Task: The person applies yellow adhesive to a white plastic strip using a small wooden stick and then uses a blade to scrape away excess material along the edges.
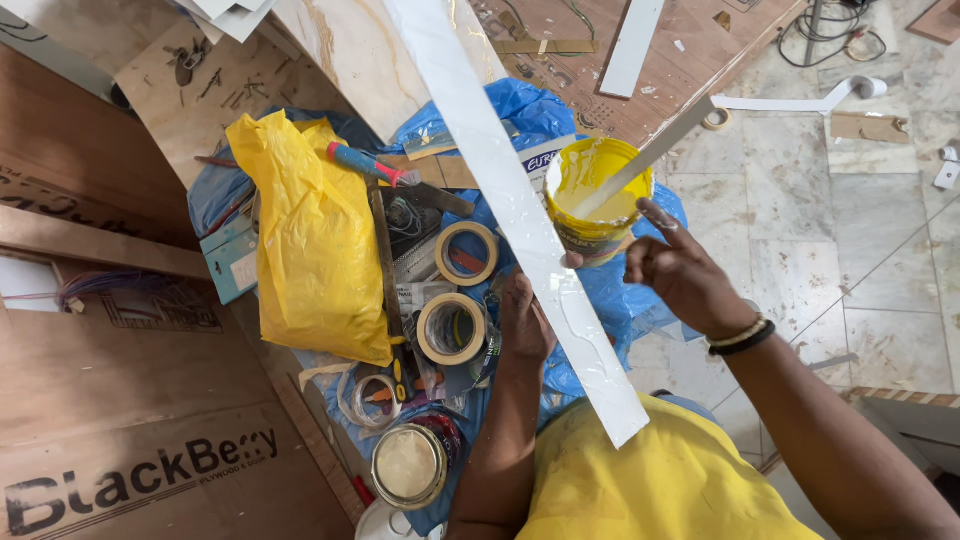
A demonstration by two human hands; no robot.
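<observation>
Head view. My left hand (pixel 525 322) holds the long white strip (pixel 520 215) from below, fingers closed against its underside near the lower third; the grip is clamped on the strip, thumb hidden beneath it. My right hand (pixel 678 272) is pinched shut on the lower end of a flat stirring stick (pixel 645 158), whose wet end rests in the yellow paint pot (pixel 597 195). The pot sits on blue plastic sheet (pixel 520 105), just beside the strip's right edge. The strip runs diagonally from the top of the frame down over my yellow shirt (pixel 660 480); a glossy wet film shows on its face below the left hand.

To do this step well, I judge that the strip should stay level and steady on the left hand, and that the stick should be loaded lightly, since a heavy load could drip on the sheet or shirt.

Further left lie two rolls of masking tape (pixel 467 252), a yellow plastic bag (pixel 315 240), a screwdriver with a blue-and-red handle (pixel 368 165) and a closed round tin (pixel 408 465). Plywood boards (pixel 130 420) and marble floor (pixel 850 230) surround them.
</observation>
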